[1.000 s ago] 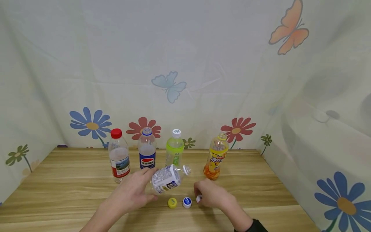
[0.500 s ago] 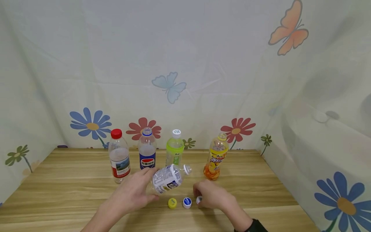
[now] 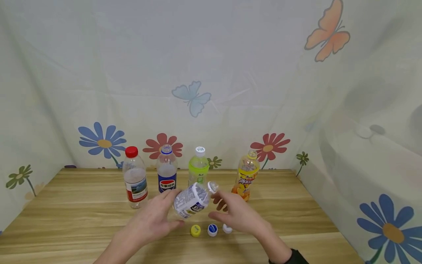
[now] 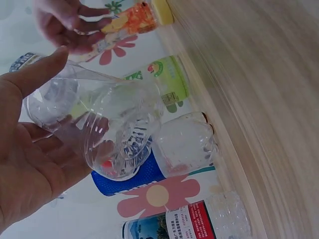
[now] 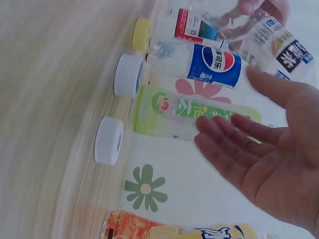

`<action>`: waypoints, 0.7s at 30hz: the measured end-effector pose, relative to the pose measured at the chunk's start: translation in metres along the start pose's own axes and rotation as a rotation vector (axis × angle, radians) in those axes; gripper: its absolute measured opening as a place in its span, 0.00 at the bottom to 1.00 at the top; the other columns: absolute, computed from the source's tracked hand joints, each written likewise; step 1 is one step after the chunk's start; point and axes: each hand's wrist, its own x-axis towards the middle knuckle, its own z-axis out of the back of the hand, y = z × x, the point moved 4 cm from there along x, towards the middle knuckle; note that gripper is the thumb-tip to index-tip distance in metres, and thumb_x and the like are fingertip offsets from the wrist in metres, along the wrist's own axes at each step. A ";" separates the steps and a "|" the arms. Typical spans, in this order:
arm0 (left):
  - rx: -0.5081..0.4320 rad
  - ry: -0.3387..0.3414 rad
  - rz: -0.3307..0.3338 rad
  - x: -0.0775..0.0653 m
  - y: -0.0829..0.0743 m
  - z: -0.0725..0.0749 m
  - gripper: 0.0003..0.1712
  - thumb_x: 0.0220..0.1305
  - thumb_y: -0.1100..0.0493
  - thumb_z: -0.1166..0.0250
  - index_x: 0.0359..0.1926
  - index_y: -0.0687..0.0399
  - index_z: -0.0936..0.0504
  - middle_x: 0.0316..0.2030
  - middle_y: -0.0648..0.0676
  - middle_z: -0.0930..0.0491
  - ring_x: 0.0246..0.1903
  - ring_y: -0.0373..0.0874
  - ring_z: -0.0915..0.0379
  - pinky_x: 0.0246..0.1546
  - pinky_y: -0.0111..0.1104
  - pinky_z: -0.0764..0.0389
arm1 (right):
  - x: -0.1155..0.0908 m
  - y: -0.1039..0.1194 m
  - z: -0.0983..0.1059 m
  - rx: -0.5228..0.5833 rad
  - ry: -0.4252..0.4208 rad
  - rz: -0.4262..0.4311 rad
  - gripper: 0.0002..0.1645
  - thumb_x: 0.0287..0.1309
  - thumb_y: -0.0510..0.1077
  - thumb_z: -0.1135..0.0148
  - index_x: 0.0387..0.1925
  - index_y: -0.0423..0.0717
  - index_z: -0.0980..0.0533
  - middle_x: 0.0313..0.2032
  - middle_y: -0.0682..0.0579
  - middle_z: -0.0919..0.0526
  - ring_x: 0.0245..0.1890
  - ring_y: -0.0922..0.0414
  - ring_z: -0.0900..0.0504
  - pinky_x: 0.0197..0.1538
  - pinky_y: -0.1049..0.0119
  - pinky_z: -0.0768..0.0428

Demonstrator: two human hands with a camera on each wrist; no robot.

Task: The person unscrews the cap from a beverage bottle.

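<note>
My left hand point(image 3: 148, 220) grips a clear plastic bottle point(image 3: 189, 201) with a white label, tilted above the table with its uncapped neck toward the right. In the left wrist view the bottle's ribbed base point(image 4: 132, 142) faces the camera, thumb and fingers on either side. My right hand point(image 3: 240, 216) is beside the bottle's neck, its fingers loosely extended and holding nothing, as the right wrist view shows. Below the hands, a yellow cap point(image 3: 195, 231), a white cap with a blue top point(image 3: 212, 230) and a plain white cap point(image 3: 227, 228) lie in a row on the table.
Behind the hands stand a red-capped bottle point(image 3: 136, 189), an uncapped blue-labelled bottle point(image 3: 167, 179), a white-capped green-labelled bottle point(image 3: 199, 169) and an uncapped orange-and-yellow bottle point(image 3: 247, 176). A flowered cloth point(image 3: 138, 73) hangs behind the wooden table point(image 3: 82, 205).
My right hand has let go of the white cap, leaving it on the table, and has risen toward the bottle's neck with its fingers opened. The bottle in my left hand has tipped up slightly.
</note>
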 end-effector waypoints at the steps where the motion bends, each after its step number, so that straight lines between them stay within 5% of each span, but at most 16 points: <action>1: -0.010 -0.003 0.000 0.000 -0.001 0.000 0.48 0.48 0.46 0.21 0.67 0.51 0.33 0.56 0.47 0.26 0.53 0.44 0.25 0.51 0.41 0.24 | 0.000 0.002 0.000 0.028 -0.013 0.021 0.22 0.60 0.53 0.31 0.52 0.54 0.28 0.42 0.55 0.22 0.41 0.57 0.18 0.43 0.70 0.21; 8: -0.049 -0.044 -0.046 -0.002 -0.006 0.001 0.47 0.49 0.46 0.21 0.67 0.50 0.34 0.56 0.46 0.26 0.52 0.42 0.25 0.51 0.38 0.24 | 0.001 0.012 -0.003 0.232 -0.054 0.107 0.29 0.61 0.50 0.31 0.60 0.58 0.32 0.48 0.59 0.22 0.47 0.55 0.18 0.49 0.65 0.21; 21: -0.160 -0.023 -0.093 -0.003 -0.018 -0.008 0.47 0.49 0.47 0.21 0.67 0.48 0.35 0.55 0.42 0.26 0.53 0.40 0.25 0.52 0.37 0.25 | -0.003 0.031 -0.006 0.397 -0.072 0.218 0.34 0.59 0.42 0.30 0.63 0.52 0.34 0.54 0.58 0.22 0.52 0.56 0.20 0.51 0.60 0.22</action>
